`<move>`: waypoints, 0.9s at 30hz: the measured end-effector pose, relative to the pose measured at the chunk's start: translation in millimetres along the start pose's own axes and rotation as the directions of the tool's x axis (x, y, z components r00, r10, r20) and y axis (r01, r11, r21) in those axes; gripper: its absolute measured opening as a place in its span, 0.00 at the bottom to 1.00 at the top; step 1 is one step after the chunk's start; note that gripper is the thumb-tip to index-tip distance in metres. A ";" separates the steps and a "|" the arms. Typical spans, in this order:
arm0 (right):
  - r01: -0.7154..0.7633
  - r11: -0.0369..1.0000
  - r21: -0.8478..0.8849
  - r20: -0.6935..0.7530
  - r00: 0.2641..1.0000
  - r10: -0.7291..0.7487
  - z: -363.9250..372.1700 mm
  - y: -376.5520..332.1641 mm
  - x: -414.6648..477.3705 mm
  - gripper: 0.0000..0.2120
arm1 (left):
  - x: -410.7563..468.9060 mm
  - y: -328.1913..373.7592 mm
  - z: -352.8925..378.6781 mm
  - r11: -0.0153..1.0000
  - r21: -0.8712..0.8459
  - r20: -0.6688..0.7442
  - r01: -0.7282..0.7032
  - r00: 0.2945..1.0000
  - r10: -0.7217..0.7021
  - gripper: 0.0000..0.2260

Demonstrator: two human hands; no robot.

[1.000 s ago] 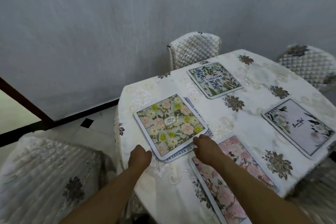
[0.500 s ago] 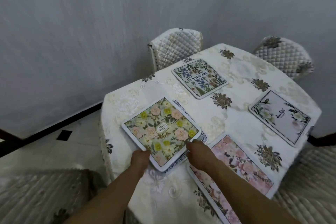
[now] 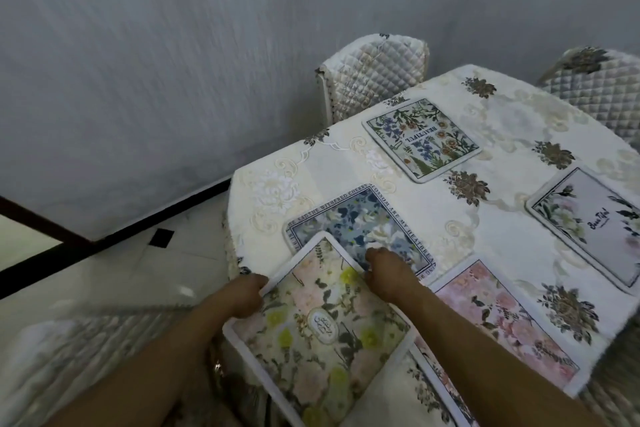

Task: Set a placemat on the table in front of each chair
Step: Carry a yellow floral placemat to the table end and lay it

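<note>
Grey wall behind; table (image 3: 346, 163) in a cream cloth; the yellow mat (image 3: 322, 333) hangs tilted off the near edge, lapping the blue mat (image 3: 360, 218); left hand (image 3: 242, 298) pinches its left border, right hand (image 3: 389, 274) grips the far edge, fingers curled; a slack pinch could drop it, or drag the blue mat askew, or ruck the pink mat (image 3: 498, 319).
</note>
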State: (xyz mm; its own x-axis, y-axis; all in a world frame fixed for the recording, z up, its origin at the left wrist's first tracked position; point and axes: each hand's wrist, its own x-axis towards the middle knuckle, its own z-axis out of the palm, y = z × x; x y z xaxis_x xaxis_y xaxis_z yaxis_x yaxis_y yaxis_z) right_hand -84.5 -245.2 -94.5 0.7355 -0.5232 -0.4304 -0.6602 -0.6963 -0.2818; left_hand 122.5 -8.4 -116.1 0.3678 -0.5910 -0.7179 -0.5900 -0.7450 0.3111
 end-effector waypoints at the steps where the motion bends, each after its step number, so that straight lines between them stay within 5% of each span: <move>1: -0.032 0.999 0.012 0.030 0.999 0.032 9.0 -3.5 2.9 0.16 | 2.5 -1.6 -0.6 1.000 -0.009 -0.074 0.007 0.997 -0.008 0.15; 5: -0.158 0.987 0.036 0.046 0.987 0.156 42.1 -9.1 3.2 0.27 | 10.6 6.5 3.4 0.997 -0.076 -0.347 0.008 0.937 -0.034 0.07; 10: -0.329 0.907 0.264 0.011 0.941 0.338 54.5 1.2 -3.3 0.17 | -5.3 -17.0 30.8 0.965 -0.253 -0.580 0.072 0.787 -0.211 0.12; 13: -0.341 0.904 0.259 0.021 0.937 0.348 59.7 7.6 -5.5 0.16 | -28.1 -43.6 71.8 0.786 -0.588 -0.356 0.187 0.813 -0.460 0.10; 17: -0.345 0.912 0.222 0.023 0.937 0.349 58.2 7.6 -5.2 0.14 | -56.6 -35.9 113.8 0.655 -0.726 -0.082 0.210 0.919 -0.385 0.15; 27: -0.327 0.910 0.255 0.102 0.945 0.311 45.4 16.4 -28.5 0.12 | -80.5 -14.4 84.6 0.688 -0.721 -0.152 0.078 0.952 -0.267 0.07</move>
State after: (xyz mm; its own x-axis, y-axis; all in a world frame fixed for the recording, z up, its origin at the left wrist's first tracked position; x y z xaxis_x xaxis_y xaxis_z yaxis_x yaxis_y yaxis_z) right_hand -123.2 -219.5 -125.8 0.4742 -0.6610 -0.5816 -0.8801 -0.3370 -0.3346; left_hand 40.6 76.1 -115.4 0.6166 -0.4103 -0.6719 0.1414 -0.7819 0.6072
